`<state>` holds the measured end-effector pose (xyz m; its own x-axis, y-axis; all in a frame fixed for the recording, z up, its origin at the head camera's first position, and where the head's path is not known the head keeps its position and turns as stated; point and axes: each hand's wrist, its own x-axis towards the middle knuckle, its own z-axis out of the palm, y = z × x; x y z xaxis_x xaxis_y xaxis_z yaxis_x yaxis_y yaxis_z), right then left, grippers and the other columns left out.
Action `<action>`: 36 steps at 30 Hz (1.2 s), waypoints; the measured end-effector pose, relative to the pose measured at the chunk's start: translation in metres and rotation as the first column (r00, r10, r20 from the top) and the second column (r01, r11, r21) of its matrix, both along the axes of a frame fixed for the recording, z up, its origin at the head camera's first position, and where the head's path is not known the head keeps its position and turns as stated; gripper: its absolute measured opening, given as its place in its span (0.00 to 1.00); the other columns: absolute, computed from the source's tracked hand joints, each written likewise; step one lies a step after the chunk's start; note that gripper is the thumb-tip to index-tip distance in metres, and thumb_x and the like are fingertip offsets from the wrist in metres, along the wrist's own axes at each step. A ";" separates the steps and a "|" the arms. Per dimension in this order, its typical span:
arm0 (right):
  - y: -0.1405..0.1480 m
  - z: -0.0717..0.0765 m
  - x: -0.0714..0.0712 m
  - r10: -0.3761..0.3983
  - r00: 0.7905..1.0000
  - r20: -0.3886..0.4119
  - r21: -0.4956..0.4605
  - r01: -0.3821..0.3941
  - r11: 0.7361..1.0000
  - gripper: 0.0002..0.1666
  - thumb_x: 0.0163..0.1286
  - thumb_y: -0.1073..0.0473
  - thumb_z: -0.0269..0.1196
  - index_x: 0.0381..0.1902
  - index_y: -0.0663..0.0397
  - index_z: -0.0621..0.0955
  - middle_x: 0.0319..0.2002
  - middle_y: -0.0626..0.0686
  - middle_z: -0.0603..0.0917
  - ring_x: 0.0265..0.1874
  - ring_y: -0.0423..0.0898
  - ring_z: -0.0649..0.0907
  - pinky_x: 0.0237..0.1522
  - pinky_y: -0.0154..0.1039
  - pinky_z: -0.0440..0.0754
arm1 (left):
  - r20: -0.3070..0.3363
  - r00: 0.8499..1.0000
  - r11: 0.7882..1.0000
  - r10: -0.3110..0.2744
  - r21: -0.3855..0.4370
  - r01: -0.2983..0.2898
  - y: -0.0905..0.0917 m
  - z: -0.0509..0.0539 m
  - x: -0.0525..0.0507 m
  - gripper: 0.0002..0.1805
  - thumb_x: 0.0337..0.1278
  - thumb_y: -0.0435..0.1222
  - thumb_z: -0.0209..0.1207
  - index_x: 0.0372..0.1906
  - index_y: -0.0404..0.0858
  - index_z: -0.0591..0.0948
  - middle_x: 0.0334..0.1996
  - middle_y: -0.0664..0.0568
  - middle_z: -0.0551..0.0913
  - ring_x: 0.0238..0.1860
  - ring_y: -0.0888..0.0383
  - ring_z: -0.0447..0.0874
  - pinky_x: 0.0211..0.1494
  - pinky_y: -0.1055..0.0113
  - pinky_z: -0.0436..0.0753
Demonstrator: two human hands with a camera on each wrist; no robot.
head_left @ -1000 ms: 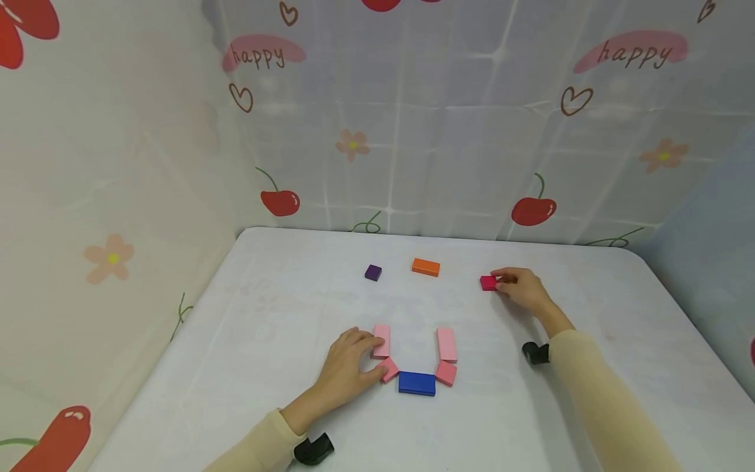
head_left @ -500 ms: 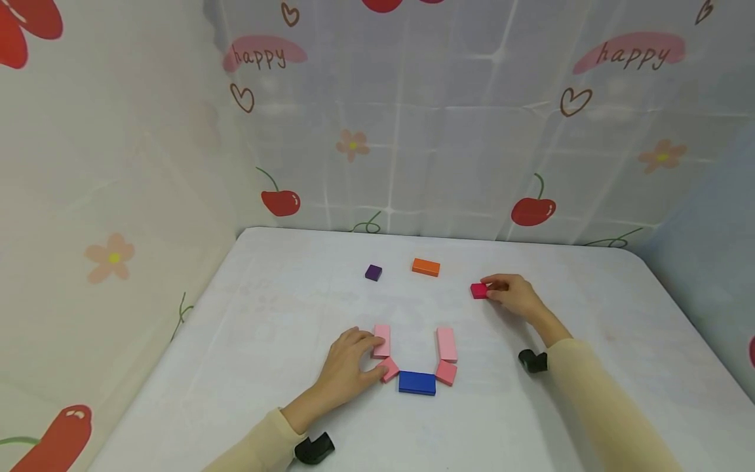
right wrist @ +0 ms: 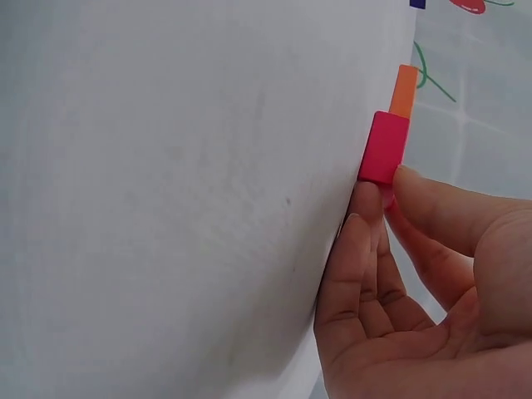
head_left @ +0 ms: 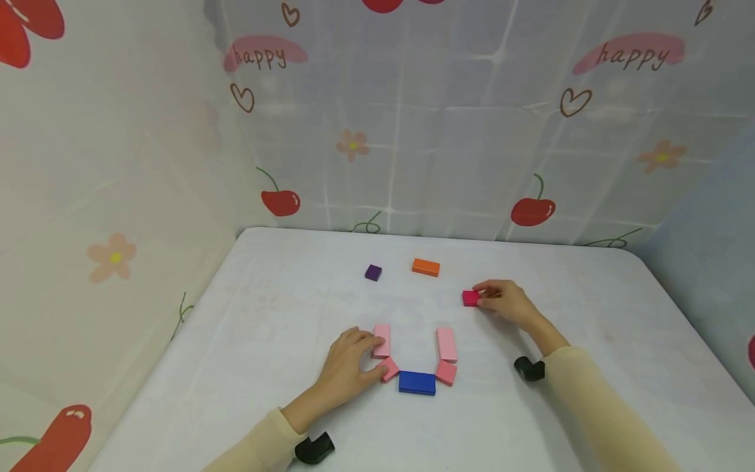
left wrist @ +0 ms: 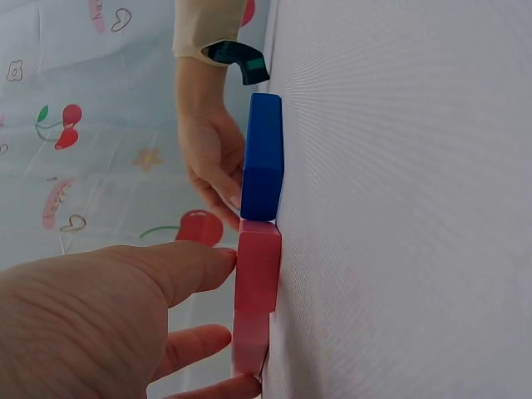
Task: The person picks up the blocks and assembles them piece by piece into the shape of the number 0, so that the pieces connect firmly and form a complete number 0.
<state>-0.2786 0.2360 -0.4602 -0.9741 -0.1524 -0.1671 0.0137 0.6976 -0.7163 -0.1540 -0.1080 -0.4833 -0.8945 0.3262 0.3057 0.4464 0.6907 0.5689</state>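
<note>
My right hand [head_left: 508,303] pinches a small pinkish-red block [head_left: 470,299] between thumb and fingers at the right of the table; the right wrist view shows the block's face [right wrist: 386,148] low over the white surface. My left hand [head_left: 345,368] rests at the left side of a U-shaped row of blocks. Its thumb touches a small pink block [head_left: 389,369], and its fingertips touch a long light pink block [head_left: 382,341]. A blue block [head_left: 417,383] forms the bottom of the U. The right side is another small pink block [head_left: 446,373] and a long light pink block [head_left: 446,345].
Toward the back lie a dark purple block [head_left: 373,273] and an orange block [head_left: 426,267]. All blocks are on a white table [head_left: 283,295]. A patterned curtain [head_left: 413,131] hangs behind it. Each wrist bears a black camera mount [head_left: 315,448].
My right hand has moved left and slightly nearer with the pinkish-red block. The left hand and the U of blocks stay where they were.
</note>
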 end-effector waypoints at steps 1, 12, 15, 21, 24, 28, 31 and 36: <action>-0.001 0.000 0.001 0.000 1.000 0.005 -0.005 0.000 1.000 0.21 0.69 0.61 0.62 0.59 0.59 0.77 0.50 0.64 0.79 0.44 0.53 0.76 0.37 0.36 0.80 | 0.001 1.000 1.000 0.000 0.000 0.000 0.000 0.000 0.000 0.20 0.47 0.38 0.71 0.48 0.38 0.83 0.46 0.46 0.81 0.61 0.36 0.72 0.63 0.37 0.67; -0.016 0.001 0.011 0.007 1.000 0.029 -0.026 -0.006 1.000 0.20 0.67 0.61 0.63 0.57 0.58 0.79 0.47 0.61 0.80 0.42 0.51 0.76 0.37 0.35 0.81 | 0.012 1.000 1.000 0.001 0.008 -0.001 0.000 0.001 0.001 0.20 0.46 0.38 0.71 0.48 0.38 0.83 0.46 0.46 0.81 0.61 0.35 0.71 0.63 0.36 0.67; -0.020 0.001 0.014 0.020 0.999 0.027 -0.029 -0.019 0.999 0.20 0.67 0.61 0.63 0.56 0.58 0.79 0.46 0.61 0.80 0.42 0.51 0.76 0.36 0.35 0.81 | 0.010 1.000 1.000 0.000 0.009 -0.001 0.000 0.000 0.000 0.20 0.46 0.38 0.71 0.48 0.38 0.83 0.46 0.46 0.81 0.61 0.35 0.71 0.63 0.36 0.67; -0.029 0.001 0.019 0.047 0.998 0.030 -0.026 -0.046 0.999 0.19 0.67 0.62 0.63 0.56 0.57 0.80 0.46 0.60 0.80 0.42 0.50 0.77 0.37 0.35 0.81 | 0.010 1.000 1.000 0.002 0.008 -0.002 0.000 -0.001 0.000 0.20 0.47 0.38 0.71 0.48 0.38 0.83 0.46 0.46 0.81 0.62 0.35 0.71 0.63 0.36 0.67; -0.035 0.001 0.020 0.060 0.998 0.029 -0.025 -0.059 0.998 0.19 0.67 0.62 0.63 0.56 0.57 0.80 0.46 0.59 0.81 0.42 0.50 0.77 0.38 0.36 0.81 | 0.010 1.000 1.000 0.002 0.009 -0.002 -0.001 -0.002 -0.001 0.20 0.47 0.38 0.71 0.48 0.39 0.83 0.46 0.47 0.81 0.62 0.35 0.71 0.63 0.36 0.67; -0.040 0.000 0.022 0.064 0.997 0.034 -0.028 -0.064 0.998 0.19 0.67 0.62 0.63 0.56 0.56 0.80 0.45 0.58 0.81 0.42 0.49 0.77 0.38 0.36 0.81 | 0.006 1.000 1.000 -0.001 0.013 0.001 -0.001 -0.003 -0.001 0.20 0.47 0.38 0.71 0.48 0.39 0.83 0.46 0.47 0.81 0.62 0.36 0.71 0.63 0.36 0.67; -0.043 0.000 0.023 0.075 0.997 0.030 -0.031 -0.074 0.997 0.19 0.67 0.62 0.63 0.56 0.56 0.80 0.44 0.58 0.81 0.40 0.49 0.77 0.37 0.36 0.81 | 0.000 1.000 1.000 -0.003 0.016 0.003 -0.001 -0.003 -0.001 0.20 0.47 0.38 0.71 0.48 0.38 0.83 0.45 0.47 0.81 0.61 0.36 0.71 0.63 0.36 0.67; -0.047 0.002 0.026 0.101 0.994 0.029 -0.037 -0.100 0.994 0.20 0.67 0.63 0.63 0.57 0.56 0.80 0.44 0.58 0.81 0.41 0.49 0.76 0.36 0.35 0.79 | -0.003 1.000 1.000 -0.001 0.012 0.001 -0.001 -0.004 -0.001 0.20 0.47 0.38 0.71 0.48 0.39 0.84 0.45 0.47 0.81 0.61 0.37 0.72 0.63 0.36 0.67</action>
<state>-0.2528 0.1887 -0.4584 -0.9481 -0.2554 -0.1893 -0.0329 0.6710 -0.7407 -0.1554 -0.1090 -0.4870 -0.8933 0.3233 0.3123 0.4487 0.6835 0.5757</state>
